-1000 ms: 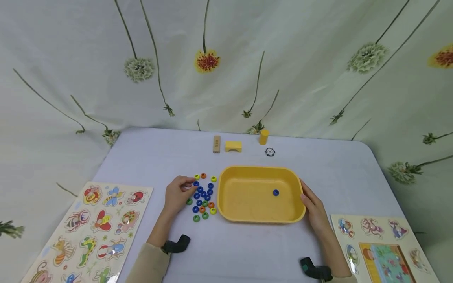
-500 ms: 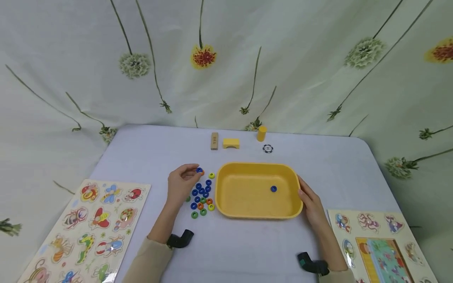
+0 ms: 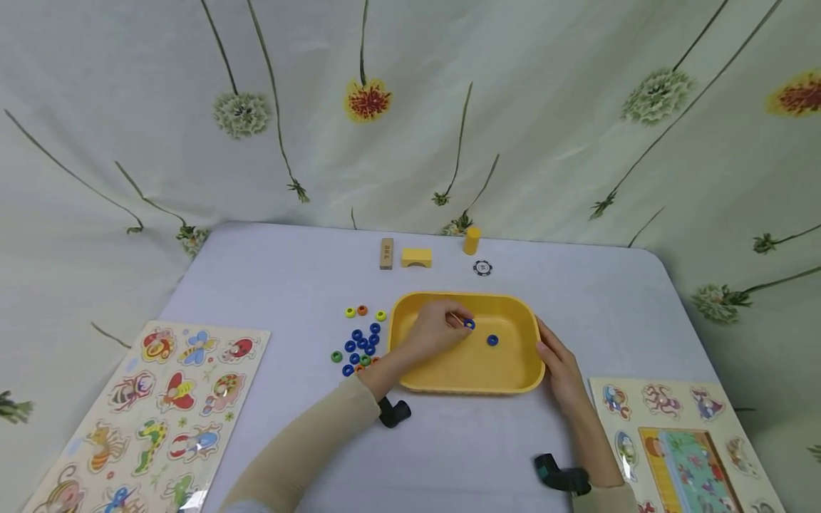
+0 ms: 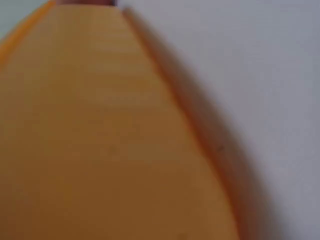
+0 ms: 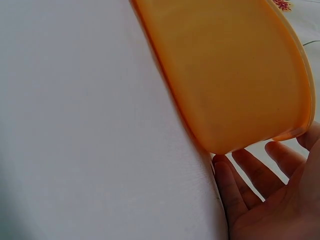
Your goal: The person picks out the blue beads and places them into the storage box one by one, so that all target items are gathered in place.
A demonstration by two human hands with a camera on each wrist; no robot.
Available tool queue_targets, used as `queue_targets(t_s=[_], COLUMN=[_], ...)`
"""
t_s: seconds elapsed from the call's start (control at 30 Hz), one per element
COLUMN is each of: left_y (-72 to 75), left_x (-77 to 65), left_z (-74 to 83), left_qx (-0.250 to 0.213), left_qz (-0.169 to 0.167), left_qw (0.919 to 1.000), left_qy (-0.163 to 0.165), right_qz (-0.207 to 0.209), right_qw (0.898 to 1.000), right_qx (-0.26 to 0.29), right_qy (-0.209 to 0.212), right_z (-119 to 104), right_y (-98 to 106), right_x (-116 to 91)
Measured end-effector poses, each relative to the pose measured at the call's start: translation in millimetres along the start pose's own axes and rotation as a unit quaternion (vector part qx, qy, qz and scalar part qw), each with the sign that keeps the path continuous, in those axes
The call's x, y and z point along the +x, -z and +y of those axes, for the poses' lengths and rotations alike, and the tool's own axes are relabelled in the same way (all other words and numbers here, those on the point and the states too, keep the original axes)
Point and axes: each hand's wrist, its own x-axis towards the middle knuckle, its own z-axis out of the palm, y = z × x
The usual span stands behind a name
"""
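Over the yellow tray (image 3: pixel 430 377), my left hand (image 3: pixel 435 332) pinches a blue ring-shaped bead (image 3: pixel 470 324) at its fingertips. A second blue bead (image 3: pixel 492 340) lies on the tray floor, a little to the right. My right hand (image 3: pixel 559 363) holds the tray's right end. In the right wrist view its fingers (image 5: pixel 257 175) lie against the outside of the tray wall (image 5: pixel 240 145), with one digit at the rim. The left wrist view is filled by the blurred tray (image 4: pixel 110 125); the left hand's fingers are hidden there.
Left of the tray lie several loose beads (image 3: pixel 362 343) in blue, green, orange and yellow. Behind it stand a wooden block (image 3: pixel 386 254), a yellow arch block (image 3: pixel 417 258), a yellow cylinder (image 3: pixel 472 241) and a round chip (image 3: pixel 482 268). Picture boards (image 3: pixel 154 413) (image 3: pixel 680 442) flank both sides.
My left hand has picked a blue bead from the loose group and carried it right, over the tray. My right hand stays at the tray's right end.
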Motion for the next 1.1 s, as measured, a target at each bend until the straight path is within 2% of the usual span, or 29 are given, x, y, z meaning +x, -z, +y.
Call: queue_targets(t_s=[0.07,0.17,0.33,0.47,0.7,0.77,0.9,1.0,1.1], left_y=[-10.3,-21.7,-34.1,-39.9,-41.4,-37.8,-20.8,0.7,29.5], left_x=[5.0,10.6,18.8,22.5,17.8,11.3,-11.3,-30.6,-47.3], left_z=[-3.5,-5.8,-4.5,-2.7,2.6,8.0,22.7,28.5,23.1], left_qx=[0.005,0.023,0.080,0.111,0.164,0.161,0.144,0.115,0.071], left_qz=[-0.027,-0.047,-0.050,-0.056,-0.039,-0.030,0.002,0.036,0.076], left_qw=[0.9996,0.9986,0.9953,0.9919,0.9848,0.9853,0.9853,0.9850,0.9863], left_qy=[0.004,0.000,-0.025,-0.028,-0.041,-0.048,-0.093,-0.124,-0.127], right_qz=[-0.002,-0.002,0.004,0.000,0.000,-0.001,-0.005,-0.004,-0.002], right_qw=[1.000,1.000,1.000,1.000,1.000,1.000,1.000,1.000,1.000], right_qx=[-0.004,-0.011,-0.016,-0.013,-0.008,-0.006,0.001,-0.001,-0.004], right_qy=[-0.002,-0.003,0.009,0.016,0.004,0.003,0.002,0.001,0.005], right_z=[2,5,8,8,6,5,4,3,4], right_y=[-1,-1,1,2,2,2,1,-1,-2], right_x=[0,0,0,1,-1,-2,-3,-3,-2])
